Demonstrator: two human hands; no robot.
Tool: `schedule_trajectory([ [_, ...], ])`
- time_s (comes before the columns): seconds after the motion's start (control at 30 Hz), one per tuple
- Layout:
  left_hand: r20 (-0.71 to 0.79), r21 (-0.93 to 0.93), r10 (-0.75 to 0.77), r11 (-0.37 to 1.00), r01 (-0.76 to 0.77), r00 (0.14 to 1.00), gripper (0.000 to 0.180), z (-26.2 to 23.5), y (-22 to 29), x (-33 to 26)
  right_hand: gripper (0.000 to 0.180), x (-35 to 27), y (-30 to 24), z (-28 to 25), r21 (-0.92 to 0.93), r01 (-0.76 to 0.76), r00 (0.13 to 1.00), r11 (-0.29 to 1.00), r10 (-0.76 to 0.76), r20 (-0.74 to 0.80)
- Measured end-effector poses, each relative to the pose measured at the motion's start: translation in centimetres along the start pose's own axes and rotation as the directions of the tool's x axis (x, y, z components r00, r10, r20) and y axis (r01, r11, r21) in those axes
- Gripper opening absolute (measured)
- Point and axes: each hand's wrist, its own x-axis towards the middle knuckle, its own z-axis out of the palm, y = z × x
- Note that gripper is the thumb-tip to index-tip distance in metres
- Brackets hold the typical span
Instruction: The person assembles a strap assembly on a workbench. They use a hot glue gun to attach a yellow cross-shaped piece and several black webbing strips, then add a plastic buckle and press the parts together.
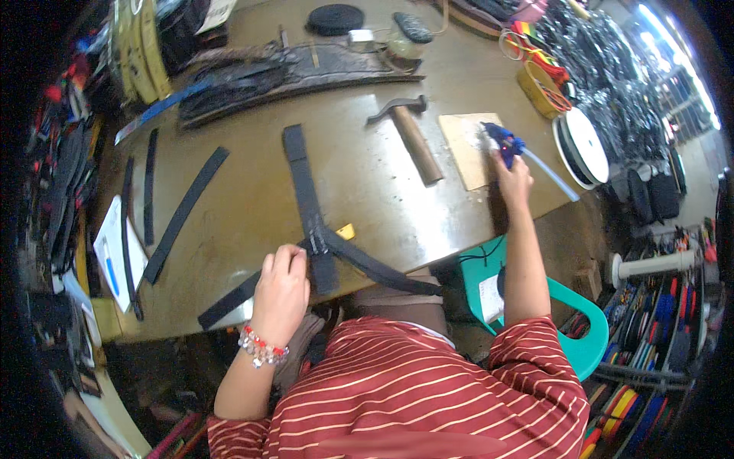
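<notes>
Right hand (516,182) — wrapped round the glue gun (508,145) — well right of the strap (304,180), whose long axis runs fore-and-aft; left hand (281,294) nearer, bunched, hold unclear.

No readable lettering
Any marks on the white tag (218,14) at upper left and the white paper (490,298) on the teal seat (590,352) are too small to tell.
</notes>
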Motion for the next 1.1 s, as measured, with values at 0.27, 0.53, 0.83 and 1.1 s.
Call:
schedule_trajectory([
  [0.27,0.03,-0.011,0.079,0.997,-0.078,0.996,0.043,-0.5,-0.4,-0.2,0.022,-14.9,-13.0,-3.8,0.51,0.551,0.778,0.66,-0.627,-0.029],
  [0.53,0.059,0.112,0.241,0.963,-0.246,0.969,0.039,-0.4,0.0,-0.4,0.027,-18.8,-19.0,0.1,0.617,0.604,0.586,0.505,-0.806,0.085],
  [0.83,-0.045,-0.192,0.088,0.977,-0.095,0.995,0.012,-1.1,-1.9,2.5,0.02,-18.7,-18.7,0.1,0.604,0.634,0.55,0.483,-0.831,0.087],
  [1.1,-0.044,-0.563,-0.13,0.822,0.083,0.991,0.013,1.6,-4.6,6.7,0.02,-18.6,-18.6,0.2,0.524,0.731,0.472,0.437,-0.879,0.075],
])
